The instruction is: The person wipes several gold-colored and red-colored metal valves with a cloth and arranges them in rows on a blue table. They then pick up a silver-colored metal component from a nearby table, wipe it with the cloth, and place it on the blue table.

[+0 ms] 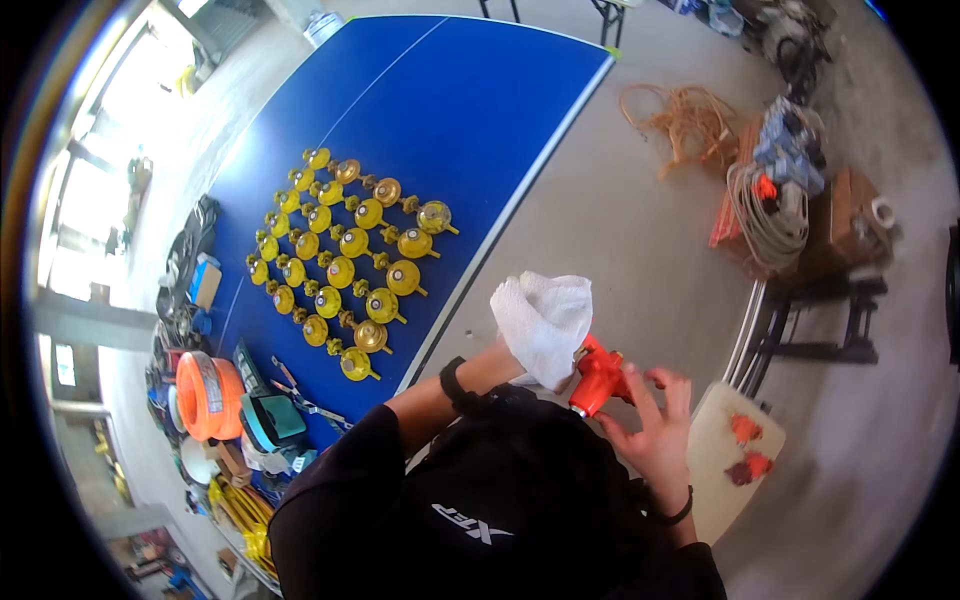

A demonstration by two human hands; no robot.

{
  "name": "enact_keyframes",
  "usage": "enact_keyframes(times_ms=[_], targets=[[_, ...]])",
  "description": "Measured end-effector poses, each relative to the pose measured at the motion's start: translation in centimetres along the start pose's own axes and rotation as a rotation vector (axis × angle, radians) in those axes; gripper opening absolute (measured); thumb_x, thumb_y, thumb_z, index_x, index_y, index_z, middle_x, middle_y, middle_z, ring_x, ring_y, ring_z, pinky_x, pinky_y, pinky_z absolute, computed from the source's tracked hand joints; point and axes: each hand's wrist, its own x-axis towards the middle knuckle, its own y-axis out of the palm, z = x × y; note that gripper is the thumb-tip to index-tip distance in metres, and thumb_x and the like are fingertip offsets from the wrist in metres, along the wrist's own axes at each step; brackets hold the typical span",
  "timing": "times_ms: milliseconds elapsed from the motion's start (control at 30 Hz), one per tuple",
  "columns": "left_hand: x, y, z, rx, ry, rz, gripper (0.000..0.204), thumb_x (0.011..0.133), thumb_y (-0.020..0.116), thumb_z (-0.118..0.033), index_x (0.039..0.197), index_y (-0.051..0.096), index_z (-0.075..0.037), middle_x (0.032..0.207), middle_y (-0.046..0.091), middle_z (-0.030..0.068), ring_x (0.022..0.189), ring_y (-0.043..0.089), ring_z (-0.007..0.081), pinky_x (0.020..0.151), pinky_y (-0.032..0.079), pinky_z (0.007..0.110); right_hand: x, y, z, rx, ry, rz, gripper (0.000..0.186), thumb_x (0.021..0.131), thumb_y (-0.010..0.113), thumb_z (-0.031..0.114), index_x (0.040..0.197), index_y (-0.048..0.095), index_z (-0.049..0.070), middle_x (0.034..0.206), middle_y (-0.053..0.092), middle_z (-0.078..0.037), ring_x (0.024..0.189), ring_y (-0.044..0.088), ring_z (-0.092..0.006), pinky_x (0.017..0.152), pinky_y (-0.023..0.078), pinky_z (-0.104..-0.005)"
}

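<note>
My left hand [508,360] holds a folded white cloth [540,320], which hides most of its fingers. Just to the right, a red metal valve-like fitting [602,378] with a silver end lies against the cloth. My right hand [652,420] grips this fitting from the right, its thumb and index finger on it and other fingers curled. Below and right of that hand, two red pieces [743,427] lie on a cream board [722,500].
Many yellow regulators stand in rows on a blue table [480,110] at left. Orange hose coils [200,395], tools and boxes crowd its near-left end. At right are coiled hoses [765,220], cardboard boxes [850,205], tangled cord [680,130] and a black folding frame [820,320].
</note>
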Motion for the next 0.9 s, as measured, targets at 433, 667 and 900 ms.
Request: enact_keyframes(times_ms=[433,667,900], targets=[[-0.8,-13.5,9.4,0.250,-0.384,-0.193,0.013,0.069,0.069,-0.013,0.070,0.058,-0.006,0.063,0.058,0.0090,0.057,0.061,0.0227,0.050,0.044,0.033,17.3,10.8,7.0,-0.014,-0.656,0.317,0.051,0.064,0.087,0.029,0.108,0.070,0.009,0.073,0.061,-0.002,0.067,0.060,-0.0189,0.058,0.050,-0.0318],[-4.0,-19.2,14.8,0.458,-0.393,-0.371,0.021,0.067,0.075,-0.018,0.074,0.059,-0.007,0.066,0.059,0.0101,0.062,0.063,0.0293,0.057,0.047,0.037,22.8,15.9,8.2,0.242,-0.710,0.405,0.049,0.072,0.082,0.021,0.117,0.067,0.008,0.075,0.062,-0.004,0.065,0.062,-0.0209,0.054,0.050,-0.0344],[-5.5,-21.7,12.5,0.356,-0.623,-0.365,0.041,0.062,0.081,-0.026,0.092,0.059,-0.009,0.080,0.064,0.0093,0.078,0.066,0.0291,0.068,0.048,0.042,27.1,18.7,7.6,0.785,-0.317,0.727,0.048,0.077,0.078,0.010,0.123,0.066,0.002,0.096,0.071,-0.009,0.081,0.068,-0.0152,0.072,0.054,-0.0304]])
